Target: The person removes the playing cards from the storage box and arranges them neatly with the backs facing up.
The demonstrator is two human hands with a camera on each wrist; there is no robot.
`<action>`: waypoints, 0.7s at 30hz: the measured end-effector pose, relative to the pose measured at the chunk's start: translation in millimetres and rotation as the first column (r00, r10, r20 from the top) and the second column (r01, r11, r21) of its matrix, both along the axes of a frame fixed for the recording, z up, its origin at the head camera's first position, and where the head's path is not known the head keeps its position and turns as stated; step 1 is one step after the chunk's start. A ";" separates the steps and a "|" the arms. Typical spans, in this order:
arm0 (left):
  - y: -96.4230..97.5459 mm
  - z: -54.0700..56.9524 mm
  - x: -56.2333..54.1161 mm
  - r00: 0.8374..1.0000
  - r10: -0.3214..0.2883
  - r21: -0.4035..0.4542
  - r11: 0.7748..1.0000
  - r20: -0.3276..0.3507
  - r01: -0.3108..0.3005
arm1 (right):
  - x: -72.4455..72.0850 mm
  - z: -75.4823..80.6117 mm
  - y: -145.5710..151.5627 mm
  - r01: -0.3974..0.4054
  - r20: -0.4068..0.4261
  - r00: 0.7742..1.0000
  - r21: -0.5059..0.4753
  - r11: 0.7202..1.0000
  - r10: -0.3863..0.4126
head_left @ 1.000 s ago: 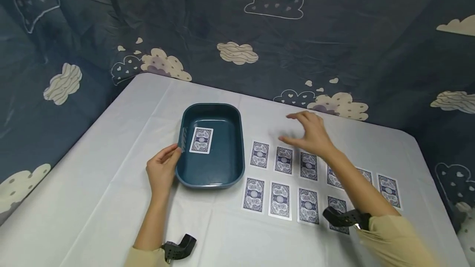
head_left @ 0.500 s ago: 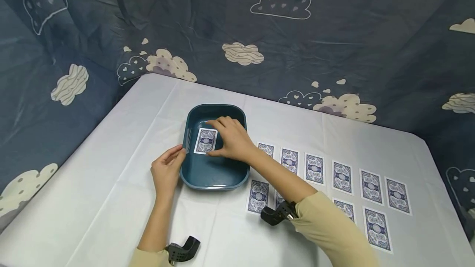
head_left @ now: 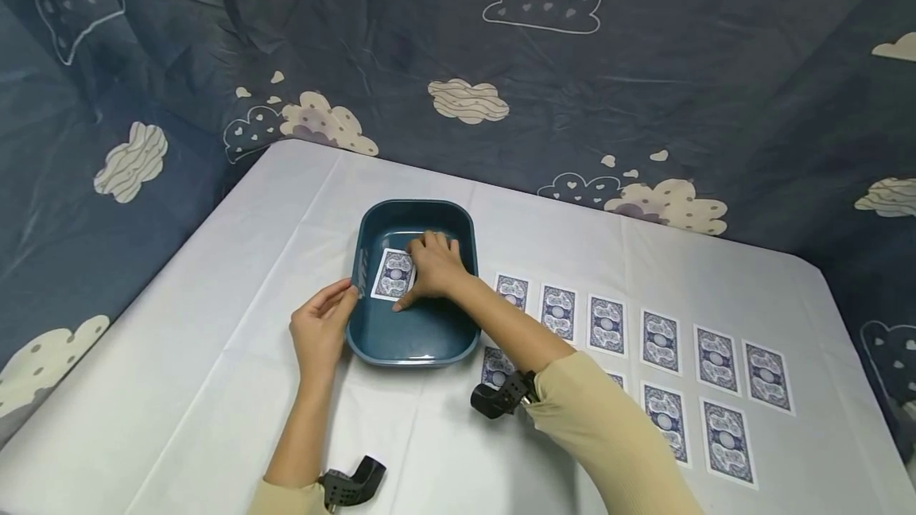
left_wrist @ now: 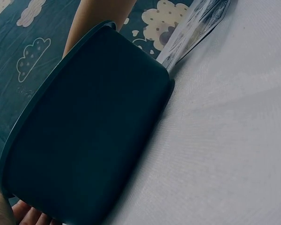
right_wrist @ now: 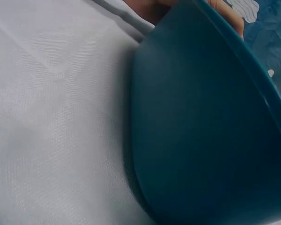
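Observation:
A dark teal tray (head_left: 413,359) stands on the white-covered table, with a blue-backed playing card (head_left: 392,275) face down inside, left of its middle. My left hand (head_left: 320,328) pinches the tray's left rim between thumb and fingers. The right hand (head_left: 436,267) reaches down into the tray and grips the playing card at its right side, thumb at the near corner and curled fingers at the far one. In the left wrist view the tray's outer wall (left_wrist: 89,126) hides most of the work. The right wrist view is likewise filled by the tray wall (right_wrist: 192,117).
Right of the tray, blue-backed cards lie face down in two rows, a far row with a card (head_left: 607,325) and a near row with a card (head_left: 728,442). The right forearm covers part of the near row. Dark cloud-patterned cloth (head_left: 544,102) hangs behind the table.
My right hand has moved left from above the cards into the tray, then lowered onto the card there, its fingers closing in. The left hand keeps its hold on the rim.

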State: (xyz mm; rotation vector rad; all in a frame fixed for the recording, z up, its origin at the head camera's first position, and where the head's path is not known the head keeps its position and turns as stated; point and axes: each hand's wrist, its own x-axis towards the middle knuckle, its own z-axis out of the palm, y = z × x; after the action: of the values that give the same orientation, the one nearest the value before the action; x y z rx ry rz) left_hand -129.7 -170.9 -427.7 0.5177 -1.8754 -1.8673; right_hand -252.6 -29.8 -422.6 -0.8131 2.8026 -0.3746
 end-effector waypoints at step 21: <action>-7.8 -29.1 -10.0 0.999 0.033 -0.025 0.999 -0.019 -0.034 | 7.9 4.1 1.9 -0.089 0.066 0.994 -0.009 0.996 0.089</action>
State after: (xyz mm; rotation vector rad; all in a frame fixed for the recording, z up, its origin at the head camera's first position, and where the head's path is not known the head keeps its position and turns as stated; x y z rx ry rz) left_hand -139.7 -178.7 -456.9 0.5180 -1.8644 -1.8186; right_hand -244.6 -27.9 -418.5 -0.9061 2.6946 -0.3889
